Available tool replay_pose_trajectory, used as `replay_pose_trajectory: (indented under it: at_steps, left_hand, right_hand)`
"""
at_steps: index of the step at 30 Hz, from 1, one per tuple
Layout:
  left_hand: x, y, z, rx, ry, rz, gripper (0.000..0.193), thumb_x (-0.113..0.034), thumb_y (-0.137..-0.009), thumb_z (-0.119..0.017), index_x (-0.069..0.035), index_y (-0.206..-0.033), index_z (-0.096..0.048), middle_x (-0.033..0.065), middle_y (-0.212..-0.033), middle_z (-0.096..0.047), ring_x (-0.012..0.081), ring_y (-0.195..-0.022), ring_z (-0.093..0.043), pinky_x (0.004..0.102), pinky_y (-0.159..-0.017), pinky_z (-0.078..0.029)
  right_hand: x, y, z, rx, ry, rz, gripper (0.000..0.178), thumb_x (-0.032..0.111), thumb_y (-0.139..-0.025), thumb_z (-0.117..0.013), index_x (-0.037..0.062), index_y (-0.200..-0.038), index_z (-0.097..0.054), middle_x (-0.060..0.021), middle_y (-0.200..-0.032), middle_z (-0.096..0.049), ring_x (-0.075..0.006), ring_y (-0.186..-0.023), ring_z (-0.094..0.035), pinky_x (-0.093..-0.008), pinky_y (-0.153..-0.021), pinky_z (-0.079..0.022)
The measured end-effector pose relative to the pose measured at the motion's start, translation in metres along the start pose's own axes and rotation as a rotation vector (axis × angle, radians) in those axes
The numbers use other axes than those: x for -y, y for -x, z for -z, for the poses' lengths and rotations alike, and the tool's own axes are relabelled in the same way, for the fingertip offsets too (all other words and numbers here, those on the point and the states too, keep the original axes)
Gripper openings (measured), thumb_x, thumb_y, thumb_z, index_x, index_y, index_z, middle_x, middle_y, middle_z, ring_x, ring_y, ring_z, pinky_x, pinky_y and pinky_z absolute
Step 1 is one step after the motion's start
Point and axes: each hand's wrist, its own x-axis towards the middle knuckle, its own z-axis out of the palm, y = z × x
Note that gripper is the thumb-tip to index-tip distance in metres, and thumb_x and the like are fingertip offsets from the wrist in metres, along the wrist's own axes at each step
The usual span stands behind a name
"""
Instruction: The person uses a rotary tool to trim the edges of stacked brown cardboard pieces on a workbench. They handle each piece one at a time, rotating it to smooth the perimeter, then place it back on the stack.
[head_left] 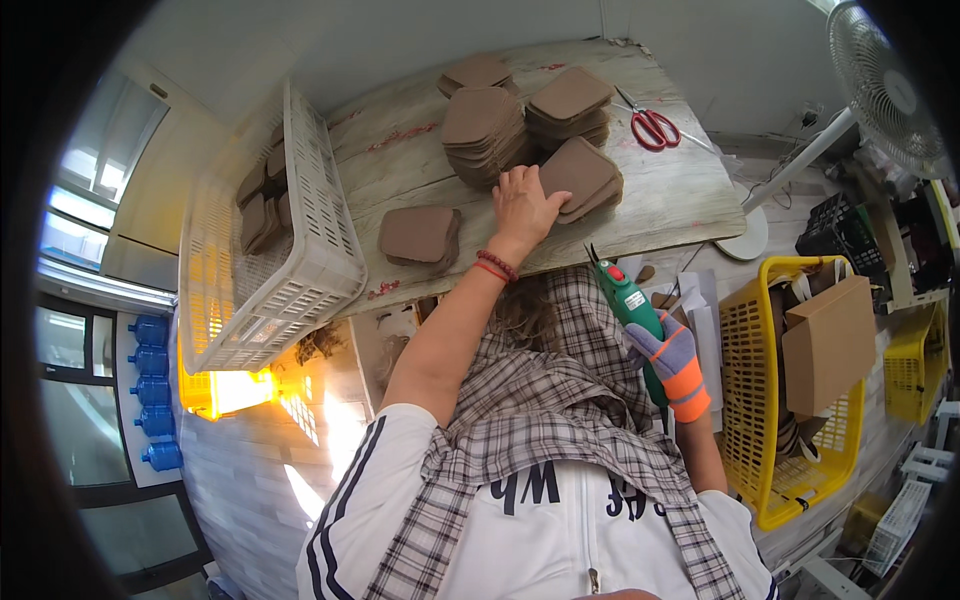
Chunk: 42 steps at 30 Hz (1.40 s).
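My bare left hand (pixel 528 212), with red beads at the wrist, reaches over the table to a stack of brown rounded pads (pixel 579 172). Its fingers are spread at the stack's left side, the thumb by its near edge. In my right hand (pixel 672 360), gloved in grey and orange, is a green handheld electric cutter (pixel 630 305) with a red button and short dark pointed blades. The blades point up near the table's front edge. A taller pad stack (pixel 484 120) stands just beyond my left fingers, and a lower pad stack (pixel 418 236) lies to their left.
Red-handled scissors (pixel 652 128) lie on the worn table (pixel 680 195). A white plastic crate (pixel 325 230) holding brown pads stands left. On the right are a yellow basket (pixel 745 400) with a cardboard box (pixel 828 345) and a standing fan (pixel 880 75).
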Motion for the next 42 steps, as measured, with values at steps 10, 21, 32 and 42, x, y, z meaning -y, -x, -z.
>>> replay_pose_trajectory:
  at_steps: [10,21,32,42]
  left_hand:
    - [-0.010,-0.030,0.005,0.124,0.451,0.195,0.032,-0.012,-0.070,-0.075,-0.004,-0.088,-0.050,0.0089,-0.091,-0.057,0.0259,-0.093,-0.052,0.0385,-0.082,-0.042]
    - [-0.034,-0.002,0.058,-0.178,1.978,0.653,0.032,0.003,-0.087,-0.058,-0.001,-0.117,-0.048,0.0097,-0.119,-0.055,0.0236,-0.111,-0.053,0.0389,-0.100,-0.043]
    - [-0.048,0.008,0.057,-0.289,2.261,0.748,0.033,0.005,-0.086,-0.057,-0.003,-0.118,-0.051,0.0108,-0.118,-0.057,0.0253,-0.111,-0.054,0.0394,-0.101,-0.044]
    - [-0.059,0.031,0.049,-0.147,2.197,0.812,0.036,0.004,-0.087,-0.056,-0.005,-0.121,-0.048,0.0100,-0.121,-0.056,0.0251,-0.113,-0.054,0.0399,-0.101,-0.043]
  right_hand:
    - [0.004,-0.002,0.006,-0.052,-0.025,0.041,0.034,0.023,-0.081,-0.072,-0.0016,-0.100,-0.059,-0.0033,-0.069,-0.061,-0.0077,-0.052,-0.055,-0.0212,-0.046,-0.044]
    - [0.050,-0.018,-0.029,-0.068,-0.069,0.140,0.032,0.023,-0.082,-0.072,0.0003,-0.098,-0.057,-0.0026,-0.067,-0.059,-0.0075,-0.051,-0.053,-0.0207,-0.046,-0.041]
    - [0.067,-0.021,-0.056,-0.056,-0.093,0.160,0.036,0.023,-0.081,-0.073,0.0000,-0.103,-0.056,-0.0017,-0.067,-0.059,-0.0072,-0.053,-0.054,-0.0203,-0.046,-0.041]
    - [0.073,-0.022,-0.055,-0.090,-0.106,0.211,0.033,0.020,-0.082,-0.072,0.0002,-0.104,-0.057,-0.0019,-0.069,-0.060,-0.0075,-0.054,-0.055,-0.0198,-0.047,-0.041]
